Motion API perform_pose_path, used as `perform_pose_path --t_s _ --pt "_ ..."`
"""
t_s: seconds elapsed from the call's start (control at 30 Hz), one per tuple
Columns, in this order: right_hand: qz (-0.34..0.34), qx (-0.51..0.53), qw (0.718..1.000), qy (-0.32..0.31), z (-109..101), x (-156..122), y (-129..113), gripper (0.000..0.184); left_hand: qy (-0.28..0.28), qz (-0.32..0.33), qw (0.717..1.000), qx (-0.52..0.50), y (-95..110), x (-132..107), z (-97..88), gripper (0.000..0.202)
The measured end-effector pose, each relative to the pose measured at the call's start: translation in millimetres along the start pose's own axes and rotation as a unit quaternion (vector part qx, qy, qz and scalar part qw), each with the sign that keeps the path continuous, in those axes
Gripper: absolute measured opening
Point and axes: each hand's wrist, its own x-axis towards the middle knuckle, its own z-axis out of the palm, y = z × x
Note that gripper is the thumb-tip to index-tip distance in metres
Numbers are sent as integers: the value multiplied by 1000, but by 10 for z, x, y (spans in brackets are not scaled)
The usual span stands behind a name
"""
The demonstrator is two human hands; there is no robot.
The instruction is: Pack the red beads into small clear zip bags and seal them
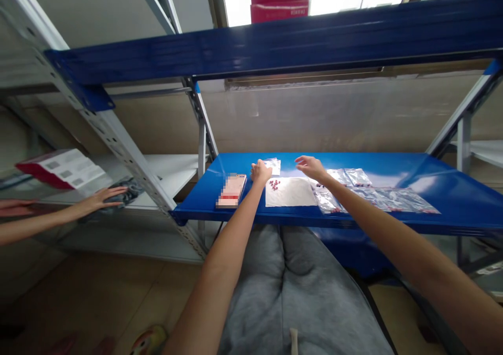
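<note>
My left hand [260, 172] is closed on a small stack of clear plastic bags [273, 165] on the blue shelf [393, 166]. My right hand [310, 166] hovers just to the right of them with fingers loosely spread, holding nothing. Below both hands lies a white sheet [291, 192] with a few small dark red pieces [274, 184] on its upper left part. More clear bags [377, 193], some with red pieces inside, are spread to the right of my right forearm.
A phone in a pink case [231, 190] lies on the shelf left of my left arm. Another person's hand [102, 197] rests on a dark object on the white shelf at left, beside a red-and-white box [63, 169]. A blue beam [275, 43] runs overhead.
</note>
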Motion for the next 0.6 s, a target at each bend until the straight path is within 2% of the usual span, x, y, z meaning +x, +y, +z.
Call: perform_pose_path --t_s 0.1,0.2,0.3,0.47,0.6 --pt "-6 14 999 -38 379 105 -355 32 -10 -22 1000 17 -53 56 38 48" --pt "-6 5 999 -49 576 142 -488 34 -14 -33 999 12 -53 97 73 42" --pt "-9 1 998 -56 602 138 -507 33 -5 -40 999 -16 -69 103 68 35" --pt "-10 12 998 -54 516 117 -517 30 42 -42 994 -94 -70 75 -6 33" --pt "11 47 999 -22 441 69 -594 24 67 -2 984 -163 -33 -4 -142 34"
